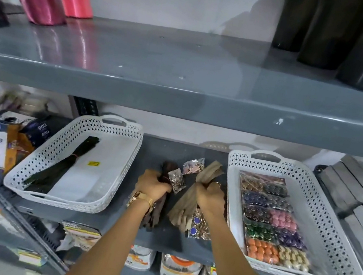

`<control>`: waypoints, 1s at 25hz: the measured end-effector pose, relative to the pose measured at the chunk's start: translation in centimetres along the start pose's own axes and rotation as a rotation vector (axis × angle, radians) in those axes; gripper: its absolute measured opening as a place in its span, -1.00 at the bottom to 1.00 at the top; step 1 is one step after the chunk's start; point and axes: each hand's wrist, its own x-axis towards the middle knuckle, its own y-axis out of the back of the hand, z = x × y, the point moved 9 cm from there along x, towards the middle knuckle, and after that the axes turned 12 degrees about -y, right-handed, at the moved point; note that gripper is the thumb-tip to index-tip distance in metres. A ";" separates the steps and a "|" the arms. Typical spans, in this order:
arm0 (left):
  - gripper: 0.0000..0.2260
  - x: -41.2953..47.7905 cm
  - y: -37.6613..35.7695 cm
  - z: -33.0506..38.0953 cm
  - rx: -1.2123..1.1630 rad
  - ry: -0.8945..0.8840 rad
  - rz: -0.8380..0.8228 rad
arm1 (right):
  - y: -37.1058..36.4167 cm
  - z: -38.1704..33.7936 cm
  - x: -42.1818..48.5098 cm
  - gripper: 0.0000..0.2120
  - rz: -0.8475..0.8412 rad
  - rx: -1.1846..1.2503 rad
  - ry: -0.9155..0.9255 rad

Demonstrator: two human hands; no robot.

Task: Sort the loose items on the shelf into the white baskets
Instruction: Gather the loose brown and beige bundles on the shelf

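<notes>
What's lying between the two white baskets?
In the head view: a dark bundle, a tan bundle, small shiny packets, and both hands gripping the bundles.

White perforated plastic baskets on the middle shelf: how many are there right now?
2. The left white perforated plastic basket holds a dark green bundle. The right white perforated plastic basket holds a clear packet of coloured beads. A pale handle behind, between them, may belong to a third.

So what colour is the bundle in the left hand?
Dark brown bundle, gripped by the left hand; only the head view shows it.
</notes>
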 end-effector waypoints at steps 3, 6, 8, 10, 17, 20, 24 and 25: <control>-0.78 -0.5 1.7 0.1 -0.103 -0.022 0.095 | 0.5 -1.0 -1.2 -0.57 0.084 0.025 0.103; -0.86 -1.0 3.3 1.0 -0.269 -0.115 0.139 | 1.5 -0.9 -2.0 -0.76 0.101 0.239 0.119; -0.84 -1.5 4.2 2.5 -0.448 -0.194 0.105 | 2.0 -1.5 -2.5 -0.76 0.035 0.370 0.122; -0.85 -1.9 4.5 4.0 -0.653 -0.215 0.021 | 1.5 -3.1 -3.2 -0.83 -0.123 0.480 0.146; -0.76 -1.4 5.2 5.3 -0.613 -0.292 0.011 | -2.0 -10.7 -7.5 -0.87 -0.505 0.632 0.229; -0.63 0.0 7.7 3.2 -0.491 -0.287 0.118 | -3.7 -11.8 -7.4 -0.89 -0.559 0.623 0.251; -0.60 0.4 9.7 0.4 -0.431 -0.179 0.214 | -6.1 -11.3 -6.1 -0.72 -0.187 0.131 0.451; -0.56 0.4 9.9 0.0 -0.407 -0.168 0.223 | -7.8 -11.0 -6.4 -0.67 -0.100 -0.174 0.552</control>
